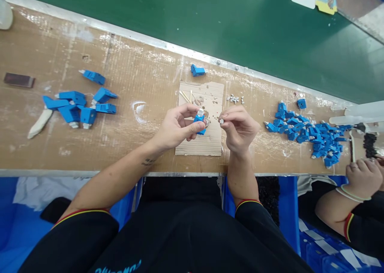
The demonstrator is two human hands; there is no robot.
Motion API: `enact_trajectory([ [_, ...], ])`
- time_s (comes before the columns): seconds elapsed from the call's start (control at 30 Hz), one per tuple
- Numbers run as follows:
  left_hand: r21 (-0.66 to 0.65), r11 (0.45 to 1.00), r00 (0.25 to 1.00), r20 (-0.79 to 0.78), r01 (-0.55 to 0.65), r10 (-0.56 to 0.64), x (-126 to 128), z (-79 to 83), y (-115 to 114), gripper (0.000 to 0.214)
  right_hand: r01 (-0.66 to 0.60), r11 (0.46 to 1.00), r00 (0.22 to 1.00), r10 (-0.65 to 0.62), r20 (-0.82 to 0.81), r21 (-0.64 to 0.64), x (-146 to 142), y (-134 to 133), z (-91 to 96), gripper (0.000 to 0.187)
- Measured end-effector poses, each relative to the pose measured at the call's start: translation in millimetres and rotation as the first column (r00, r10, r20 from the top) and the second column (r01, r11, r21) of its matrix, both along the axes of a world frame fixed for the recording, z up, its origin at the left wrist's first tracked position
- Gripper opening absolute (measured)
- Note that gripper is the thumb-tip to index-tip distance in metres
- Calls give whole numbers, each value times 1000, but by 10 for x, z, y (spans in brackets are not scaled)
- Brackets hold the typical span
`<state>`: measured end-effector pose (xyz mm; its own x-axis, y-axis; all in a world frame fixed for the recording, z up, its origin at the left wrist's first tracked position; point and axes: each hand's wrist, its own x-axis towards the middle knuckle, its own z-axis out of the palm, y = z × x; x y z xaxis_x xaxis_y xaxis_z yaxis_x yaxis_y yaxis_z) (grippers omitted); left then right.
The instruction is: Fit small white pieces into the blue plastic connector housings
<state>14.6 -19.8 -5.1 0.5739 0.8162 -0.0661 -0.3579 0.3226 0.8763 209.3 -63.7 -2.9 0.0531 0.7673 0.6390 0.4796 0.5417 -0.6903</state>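
Note:
My left hand [177, 125] pinches a small blue plastic connector [199, 123] with a white end, held just above a square of cardboard [199, 145] on the wooden bench. My right hand [240, 129] is closed in a pinch on a tiny white cap [221, 121], a short gap to the right of the connector. Thin wooden sticks [186, 96] lie on the cardboard's far left corner. A few small grey caps [235, 99] lie just beyond the cardboard's right side.
A heap of blue connectors [312, 135] lies to the right, a smaller group [79, 105] to the left, one alone [198, 70] at the far edge. A green belt [210, 21] runs behind the bench. Another person's hand [361, 177] rests at the right edge.

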Motion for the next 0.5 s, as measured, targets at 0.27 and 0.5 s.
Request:
enact_trajectory([
  [0.27,-8,1000,997,72,28,-27,-20,-27,-13,50,-11,996,991,0,-134,-83,-35,-5,-62,36],
  [0.5,40,999,998,58,17,-19,-15,-24,-3,54,-195,980,934,174,-312,-36,-98,19,-66,19],
])
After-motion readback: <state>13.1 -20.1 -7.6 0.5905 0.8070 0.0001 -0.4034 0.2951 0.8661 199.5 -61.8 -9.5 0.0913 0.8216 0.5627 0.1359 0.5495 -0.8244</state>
